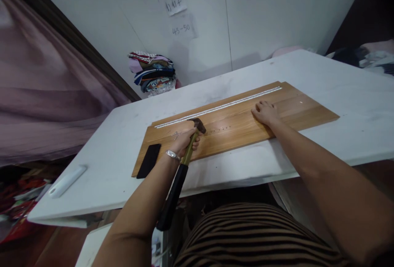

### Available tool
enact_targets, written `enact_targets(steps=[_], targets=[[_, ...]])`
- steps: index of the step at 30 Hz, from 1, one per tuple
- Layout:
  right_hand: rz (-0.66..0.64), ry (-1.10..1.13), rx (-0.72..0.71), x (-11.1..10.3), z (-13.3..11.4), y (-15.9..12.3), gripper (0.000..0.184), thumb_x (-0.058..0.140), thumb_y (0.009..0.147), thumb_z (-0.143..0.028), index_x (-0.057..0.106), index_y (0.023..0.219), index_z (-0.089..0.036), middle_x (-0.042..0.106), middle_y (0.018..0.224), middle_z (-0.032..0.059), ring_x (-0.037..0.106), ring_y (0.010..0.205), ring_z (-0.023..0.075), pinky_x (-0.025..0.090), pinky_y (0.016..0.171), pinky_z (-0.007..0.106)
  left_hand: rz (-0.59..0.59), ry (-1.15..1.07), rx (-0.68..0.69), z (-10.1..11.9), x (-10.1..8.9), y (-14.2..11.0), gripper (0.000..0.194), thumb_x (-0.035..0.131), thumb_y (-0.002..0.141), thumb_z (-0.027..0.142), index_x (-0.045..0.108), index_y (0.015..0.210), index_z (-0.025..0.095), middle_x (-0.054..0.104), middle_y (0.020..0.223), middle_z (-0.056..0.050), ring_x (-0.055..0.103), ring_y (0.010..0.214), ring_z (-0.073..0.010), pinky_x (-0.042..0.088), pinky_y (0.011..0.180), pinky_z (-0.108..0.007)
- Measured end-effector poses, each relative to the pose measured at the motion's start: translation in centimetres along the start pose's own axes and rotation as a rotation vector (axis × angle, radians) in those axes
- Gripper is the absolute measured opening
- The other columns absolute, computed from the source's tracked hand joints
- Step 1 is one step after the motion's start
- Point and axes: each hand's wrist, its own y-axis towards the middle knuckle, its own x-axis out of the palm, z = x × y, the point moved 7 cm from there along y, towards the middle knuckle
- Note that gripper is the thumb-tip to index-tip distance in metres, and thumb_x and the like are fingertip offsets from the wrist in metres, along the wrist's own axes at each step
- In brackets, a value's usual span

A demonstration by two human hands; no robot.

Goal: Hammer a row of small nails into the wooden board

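My left hand (184,142) is wrapped round the upper part of a claw hammer (177,191), just below its dark metal head. The black grip end points back towards my body, and the head is over a wooden board (240,115). Resting on the board further right is my right hand (265,112), its fingers slightly bent and apart, with nothing visible in it. Between the hands runs a row of small nails or nail marks (220,129), too small to tell which. Several loose nails (175,134) lie left of the hammer head.
A long white strip (215,109) lies along the board's far side. On its left end rests a black flat rectangle (148,161), like a phone. The white table (101,152) also carries a white elongated object (67,181). Folded cloths (154,72) are stacked by the wall.
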Motion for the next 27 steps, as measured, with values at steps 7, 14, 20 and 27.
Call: enact_targets(steps=[7,14,20,27], targets=[[-0.007,-0.005,0.004,0.04,0.02,0.04,0.046,0.037,0.104,-0.043,0.073,0.118,-0.018,0.067,0.139,0.0202,0.052,0.138,0.0353,0.039,0.113,0.054,0.003,0.012,0.011,0.03,-0.04,0.08,0.035,0.042,0.111,0.037,0.06,0.092,0.014,0.047,0.06,0.004,0.037,0.037,-0.0054,0.029,0.035,-0.015],[-0.018,0.001,0.006,-0.27,-0.1,-0.18,0.044,0.039,0.104,-0.044,0.073,0.118,-0.019,0.067,0.139,0.0199,0.052,0.138,0.0346,0.038,0.113,0.052,0.002,-0.009,-0.007,-0.39,-0.21,0.33,0.031,0.046,0.109,0.039,0.061,0.095,0.015,0.047,0.06,0.005,0.037,0.038,-0.0059,0.029,0.035,-0.015],[-0.018,0.003,0.006,-0.21,-0.05,-0.17,0.043,0.04,0.104,-0.044,0.072,0.117,-0.018,0.066,0.14,0.0205,0.052,0.139,0.0355,0.039,0.113,0.053,-0.013,0.0,0.014,0.34,-0.03,-0.03,0.031,0.044,0.11,0.037,0.06,0.093,0.015,0.047,0.059,0.005,0.036,0.038,-0.0055,0.026,0.035,-0.014],[-0.017,0.002,0.0,-0.2,-0.06,-0.17,0.043,0.039,0.104,-0.043,0.072,0.118,-0.019,0.067,0.14,0.0202,0.051,0.138,0.0352,0.038,0.113,0.053,-0.006,-0.013,0.002,-0.02,-0.04,0.27,0.032,0.044,0.11,0.038,0.061,0.095,0.015,0.047,0.06,0.005,0.037,0.038,-0.0056,0.029,0.035,-0.014]])
